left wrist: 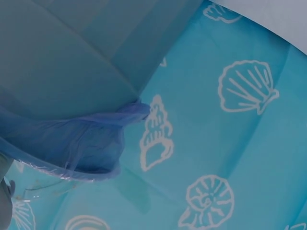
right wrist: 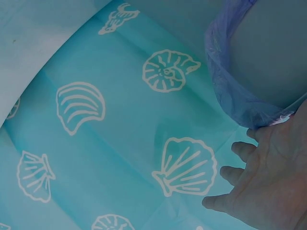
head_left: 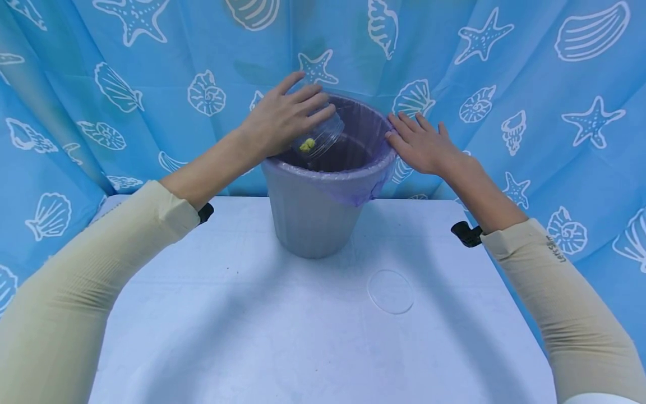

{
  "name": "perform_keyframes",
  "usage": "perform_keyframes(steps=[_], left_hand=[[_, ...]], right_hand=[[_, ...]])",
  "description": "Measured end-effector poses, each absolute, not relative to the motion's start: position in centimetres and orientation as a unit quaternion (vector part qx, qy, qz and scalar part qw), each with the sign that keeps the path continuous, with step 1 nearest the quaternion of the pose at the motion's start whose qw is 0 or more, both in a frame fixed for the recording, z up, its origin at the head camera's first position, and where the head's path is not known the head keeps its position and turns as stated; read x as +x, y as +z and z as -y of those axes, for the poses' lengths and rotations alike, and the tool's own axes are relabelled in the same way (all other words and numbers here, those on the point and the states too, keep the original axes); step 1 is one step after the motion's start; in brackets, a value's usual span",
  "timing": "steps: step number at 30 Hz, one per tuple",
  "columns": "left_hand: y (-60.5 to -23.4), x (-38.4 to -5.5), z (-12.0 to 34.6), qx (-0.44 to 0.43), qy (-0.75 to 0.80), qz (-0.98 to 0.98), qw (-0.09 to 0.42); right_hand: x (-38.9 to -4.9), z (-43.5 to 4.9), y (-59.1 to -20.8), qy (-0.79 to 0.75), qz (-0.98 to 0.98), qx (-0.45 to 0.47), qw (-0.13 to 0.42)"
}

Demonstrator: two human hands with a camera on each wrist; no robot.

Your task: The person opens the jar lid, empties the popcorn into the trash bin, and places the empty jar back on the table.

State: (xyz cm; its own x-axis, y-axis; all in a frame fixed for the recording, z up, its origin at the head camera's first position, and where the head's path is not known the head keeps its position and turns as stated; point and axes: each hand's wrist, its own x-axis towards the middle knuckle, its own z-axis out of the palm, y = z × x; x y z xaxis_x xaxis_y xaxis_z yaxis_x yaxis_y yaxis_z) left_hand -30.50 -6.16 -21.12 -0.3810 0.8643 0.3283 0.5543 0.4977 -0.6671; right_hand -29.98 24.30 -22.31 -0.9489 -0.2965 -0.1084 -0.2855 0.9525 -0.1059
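My left hand [head_left: 290,115] holds a clear plastic cup [head_left: 323,137] from above, tilted over the mouth of a grey bin [head_left: 313,219]. A small yellow lump [head_left: 307,145] shows inside the cup. The bin is lined with a purple bag [head_left: 360,191] folded over its rim. With straight, slightly spread fingers, my right hand [head_left: 424,146] rests on the bag-covered rim at the right side; the right wrist view shows this hand [right wrist: 273,177] beside the bag [right wrist: 225,91]. Only a sliver of the left hand [left wrist: 4,208] appears in the left wrist view.
A thin clear round disc, like a lid [head_left: 391,292], lies on the white table [head_left: 282,348] in front of the bin. Behind the table hangs a blue curtain [head_left: 166,62] printed with white shells and starfish.
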Motion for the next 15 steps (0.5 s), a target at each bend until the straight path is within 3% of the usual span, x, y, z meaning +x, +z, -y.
perform_keyframes(steps=[7, 15], left_hand=[[-20.7, -29.8, 5.7, -0.410, 0.340, 0.779, 0.331], [-20.1, -29.8, 6.9, -0.409, 0.219, 0.817, 0.342]], right_hand=[[-30.0, -24.3, -22.3, -0.044, -0.986, -0.148, 0.062], [-29.9, -24.2, -22.3, -0.042, -0.987, -0.145, 0.054]])
